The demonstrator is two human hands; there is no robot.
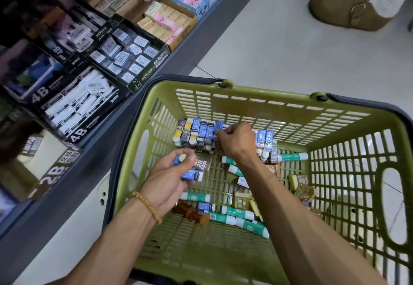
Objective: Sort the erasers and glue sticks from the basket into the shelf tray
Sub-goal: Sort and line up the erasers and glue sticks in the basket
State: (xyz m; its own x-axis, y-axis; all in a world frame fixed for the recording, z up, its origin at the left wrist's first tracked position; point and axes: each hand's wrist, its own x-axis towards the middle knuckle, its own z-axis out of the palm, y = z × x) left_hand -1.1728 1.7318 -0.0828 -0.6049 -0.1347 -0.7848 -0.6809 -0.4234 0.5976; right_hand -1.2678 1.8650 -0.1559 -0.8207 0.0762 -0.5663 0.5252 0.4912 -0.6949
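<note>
With your left hand (166, 178) already curled round blue-sleeved erasers (190, 174), pinch one eraser cleanly from the packed row (201, 132) in the green plastic basket (245, 97) with your right hand (234, 139), whose fingers close there.

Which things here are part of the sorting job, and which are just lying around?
Part of the job:
- green basket
- blue erasers standing along its far wall
- green glue sticks on its floor
- left hand, gripping blue erasers
- right hand, picking at the eraser row
- shelf trays

Just lying about:
- brown boot on the floor
- bead bracelet on the left wrist
</note>
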